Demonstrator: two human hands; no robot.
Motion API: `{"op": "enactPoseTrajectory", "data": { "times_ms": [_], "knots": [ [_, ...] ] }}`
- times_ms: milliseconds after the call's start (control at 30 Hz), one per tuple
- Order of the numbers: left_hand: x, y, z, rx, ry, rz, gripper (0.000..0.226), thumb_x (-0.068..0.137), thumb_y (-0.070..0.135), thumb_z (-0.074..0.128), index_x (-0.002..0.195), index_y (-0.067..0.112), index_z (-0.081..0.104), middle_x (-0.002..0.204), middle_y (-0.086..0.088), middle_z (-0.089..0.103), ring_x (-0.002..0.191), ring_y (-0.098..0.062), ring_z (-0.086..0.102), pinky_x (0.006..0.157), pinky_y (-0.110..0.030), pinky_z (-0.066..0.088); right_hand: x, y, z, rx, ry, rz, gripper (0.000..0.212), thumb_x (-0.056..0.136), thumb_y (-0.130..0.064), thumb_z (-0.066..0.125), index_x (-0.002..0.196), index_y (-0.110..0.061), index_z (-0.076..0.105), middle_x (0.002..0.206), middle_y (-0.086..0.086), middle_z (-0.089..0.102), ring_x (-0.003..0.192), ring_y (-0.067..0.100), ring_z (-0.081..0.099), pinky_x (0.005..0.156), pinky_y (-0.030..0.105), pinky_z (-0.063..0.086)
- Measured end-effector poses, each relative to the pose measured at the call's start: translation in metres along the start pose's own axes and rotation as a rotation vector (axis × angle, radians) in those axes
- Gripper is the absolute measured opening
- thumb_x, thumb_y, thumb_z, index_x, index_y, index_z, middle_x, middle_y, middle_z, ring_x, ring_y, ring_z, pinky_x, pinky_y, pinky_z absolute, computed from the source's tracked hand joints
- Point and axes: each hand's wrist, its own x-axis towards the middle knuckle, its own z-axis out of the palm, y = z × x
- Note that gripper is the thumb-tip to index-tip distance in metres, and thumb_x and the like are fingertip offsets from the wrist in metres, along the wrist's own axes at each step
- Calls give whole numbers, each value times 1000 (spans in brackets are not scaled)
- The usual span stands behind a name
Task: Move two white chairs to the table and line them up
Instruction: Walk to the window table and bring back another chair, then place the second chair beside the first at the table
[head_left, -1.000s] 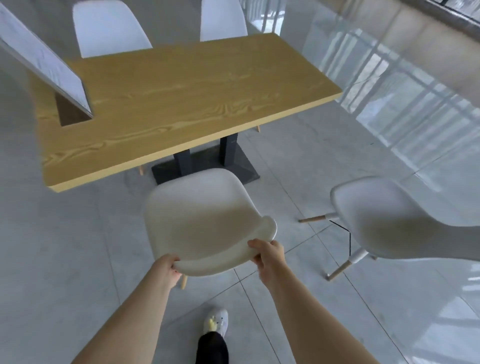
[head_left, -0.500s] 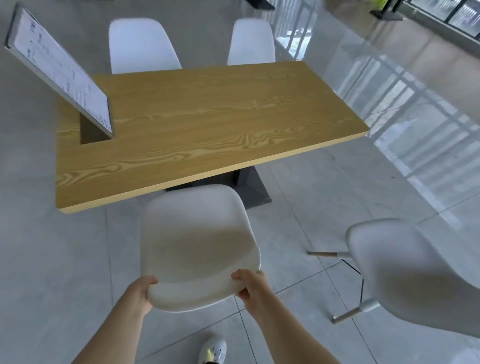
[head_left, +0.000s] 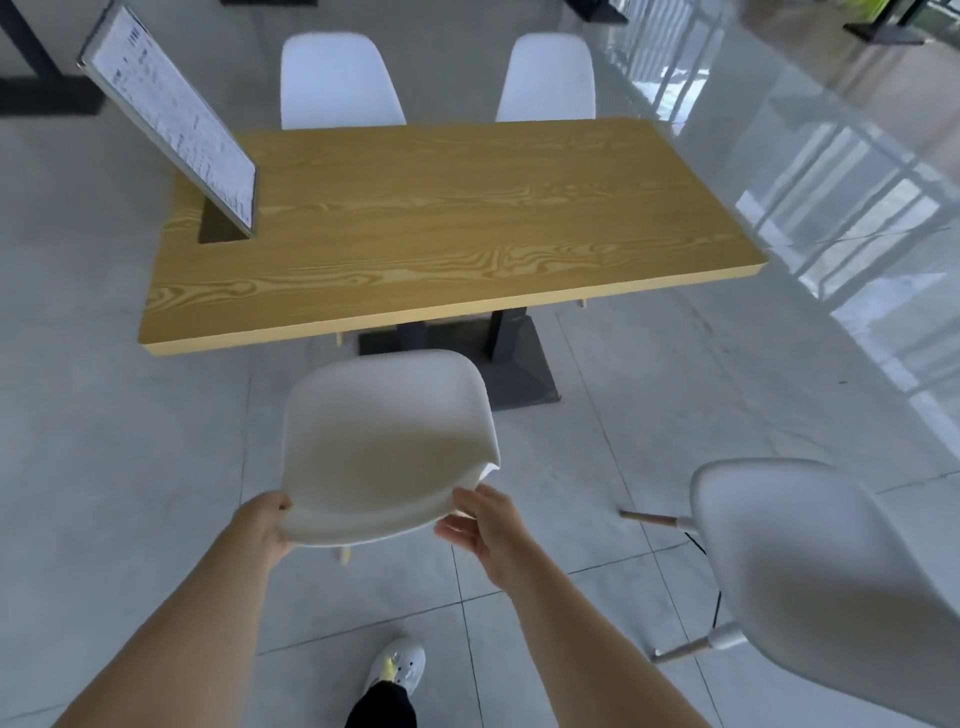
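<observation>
- i see my left hand (head_left: 265, 525) closed on the back rim of the first chair (head_left: 387, 441), at its left corner, with the fingers wrapped under the edge.
- my right hand (head_left: 480, 525) is on the right corner of the same rim; the fingers are curled but look looser, and i cannot tell if the grip is firm.
- this chair stands on the near side of the table (head_left: 447, 228), its seat front close to the table edge but not under it.
- i judge the first chair is nearly in place; it may need a small push forward and to be made straight with the edge.
- the second chair (head_left: 810, 582) is to my right, well apart from the table and turned at an angle. no hand touches it.
- so i think about half of the work is left: bring the second chair beside the first and line both up.
- two more chairs (head_left: 337, 83) are already at the far side.
</observation>
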Motion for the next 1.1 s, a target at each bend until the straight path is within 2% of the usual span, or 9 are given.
{"op": "enactPoseTrajectory", "data": {
  "times_ms": [100,233,367,467,633,733,900,1033,1100],
  "knots": [
    [-43,-25,13,-249,56,105,33,89,-4,39,120,-3,52,128,-20,57,68,-24,68,58,-25,56,-21,-12,-50,-2,28,-26,37,92,-3,48,128,-11,48,113,15,66,83,31,70,74,36,61],
    [-101,-90,60,-339,33,110,21,92,22,44,102,8,56,91,-7,56,79,-18,56,82,-32,45,-70,-26,-147,-157,153,15,42,95,-8,45,136,-11,45,115,10,63,89,32,71,77,38,60],
    [-159,-147,140,-233,-94,53,23,92,19,41,69,14,43,75,-2,46,60,-15,43,67,-28,44,-105,-56,-240,-260,329,-28,42,92,-7,43,134,-13,48,112,8,64,78,27,70,58,29,60],
    [-199,-208,214,-97,-239,-7,23,90,11,39,67,13,39,65,-3,38,52,-16,34,49,-22,35,-117,-71,-286,-331,452,-121,44,88,-2,46,131,-12,52,113,14,67,66,24,67,56,30,57],
    [-303,-330,308,133,-595,-237,17,89,6,42,75,8,50,65,-7,43,54,-18,39,60,-25,39,-139,-67,-354,-491,517,-126,46,84,-4,48,129,-14,54,108,16,69,78,29,71,77,43,59],
    [-330,-375,345,260,-564,-190,14,86,3,44,87,3,57,57,-6,39,42,-15,33,54,-23,39,-159,-80,-429,-464,605,-119,44,86,-2,47,128,-14,55,94,12,66,70,25,68,73,39,60],
    [-353,-446,400,331,-458,-208,9,88,6,45,81,10,48,65,-5,37,53,-18,35,56,-22,43,-181,-101,-560,-426,665,-114,38,87,-1,45,119,-18,57,89,11,63,65,24,64,61,33,55],
    [-374,-523,434,440,-424,-260,39,92,15,48,130,6,51,119,-17,54,120,-34,54,93,-42,45,-193,-99,-663,-561,688,-15,26,82,-3,49,101,-15,63,76,9,60,70,28,60,69,42,54],
    [-388,-553,444,369,-450,-327,40,92,13,48,131,5,50,127,-19,55,116,-34,56,91,-45,46,-204,-100,-704,-696,715,37,34,79,-6,51,109,-2,65,84,15,62,81,30,59,73,40,49]
  ]
}}
